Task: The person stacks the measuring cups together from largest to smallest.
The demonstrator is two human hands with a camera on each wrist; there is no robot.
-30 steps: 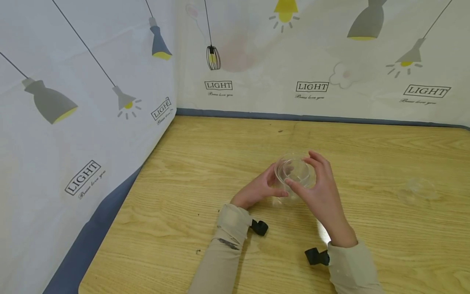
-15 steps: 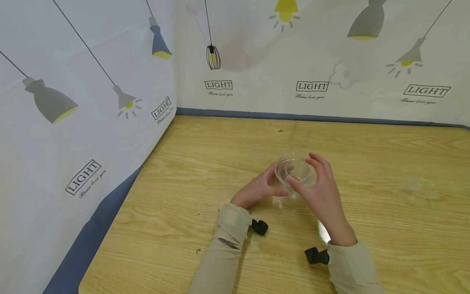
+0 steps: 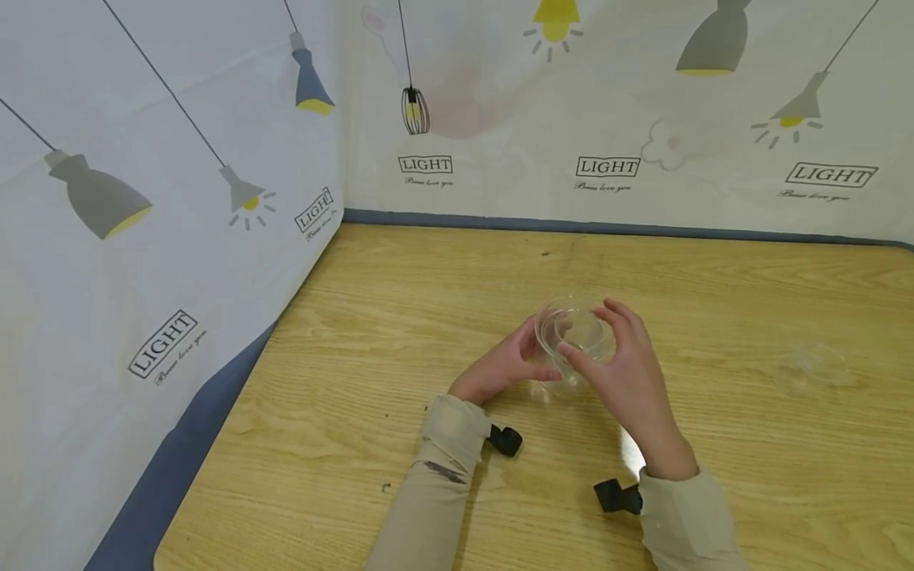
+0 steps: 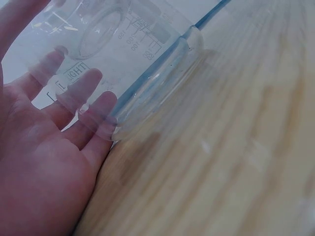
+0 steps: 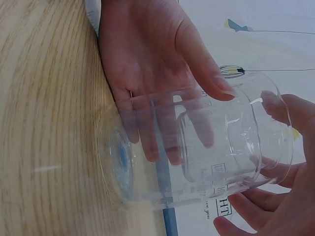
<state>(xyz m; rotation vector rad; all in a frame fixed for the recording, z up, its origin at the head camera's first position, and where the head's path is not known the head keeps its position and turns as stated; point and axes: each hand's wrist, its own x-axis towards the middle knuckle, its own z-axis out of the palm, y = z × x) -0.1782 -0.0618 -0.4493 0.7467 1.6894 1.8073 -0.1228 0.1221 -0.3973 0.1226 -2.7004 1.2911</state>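
Note:
A clear glass beaker [image 5: 147, 194] with a graduated scale stands on the wooden table, its base at the tabletop. My left hand [image 3: 500, 361] holds it round the side, fingers behind the glass and thumb in front. A smaller clear beaker [image 3: 581, 329] sits partly inside the larger one, its flat bottom showing through the wall about midway in the right wrist view. With thumb and fingers spread across its rim, my right hand [image 3: 628, 377] grips the smaller beaker from above. Printed scale marks [image 4: 142, 39] show in the left wrist view.
Another clear glass piece [image 3: 817, 365] rests on the table to the right. Lamp-printed white cloth [image 3: 500, 103] walls off the back and left, with a blue-grey hem [image 3: 457, 220] along the table [image 3: 321, 444].
The smaller beaker appears to sit slightly deeper in the larger one than a second ago, the right hand with it. The left hand keeps its place.

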